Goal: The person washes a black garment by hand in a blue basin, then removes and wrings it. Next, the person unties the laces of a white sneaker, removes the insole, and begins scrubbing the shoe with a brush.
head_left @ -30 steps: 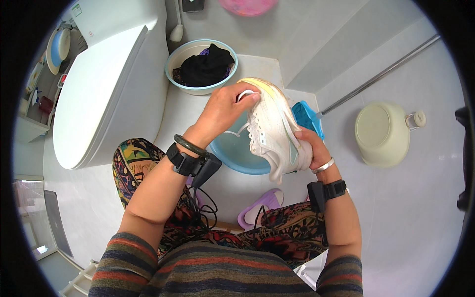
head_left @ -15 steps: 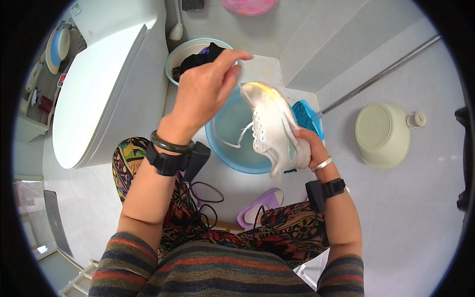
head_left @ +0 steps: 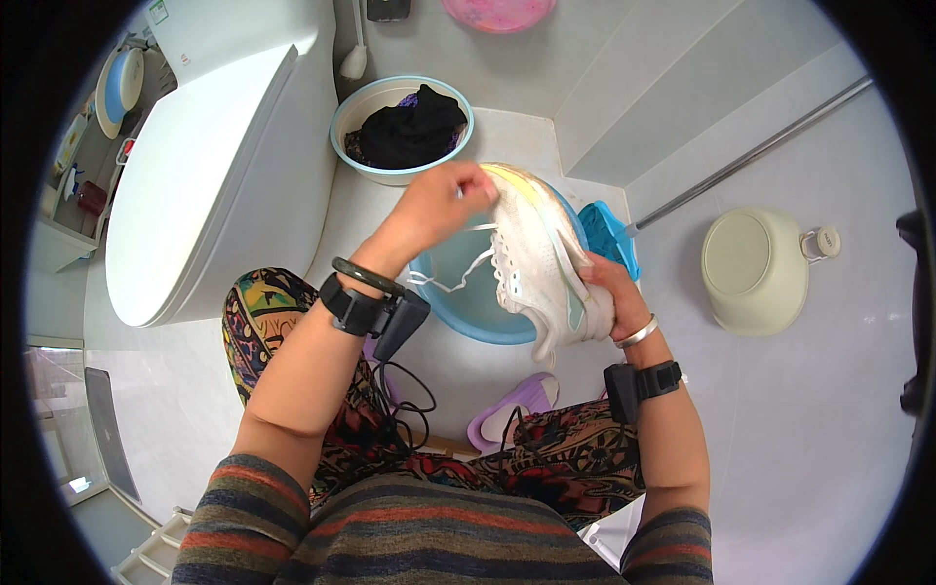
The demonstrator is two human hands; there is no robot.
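A white lace-up shoe [head_left: 541, 253] with a yellow band near its toe is held above a light-blue basin [head_left: 458, 317] of water. My right hand [head_left: 614, 297] grips it by the heel end. My left hand [head_left: 444, 203] is at the toe end of the lacing, its fingers curled in and slightly blurred. What those fingers pinch, if anything, cannot be made out. From the shoe's eyelets a loose white shoelace [head_left: 453, 286] hangs out over the basin.
A second basin [head_left: 336, 132] beyond my left hand holds dark cloth [head_left: 409, 132]. The toilet [head_left: 210, 185] stands at the left. Right of the shoe are a blue dustpan-like piece [head_left: 606, 234] on a metal pole [head_left: 751, 156] and an upturned pale-green tub [head_left: 746, 268]. A purple slipper [head_left: 512, 409] lies near my knees.
My left hand has come down and nearer, from above the shoe's toe to its lacing, and its fingers have curled in. The loose lace has shifted left. My right hand keeps its grip.
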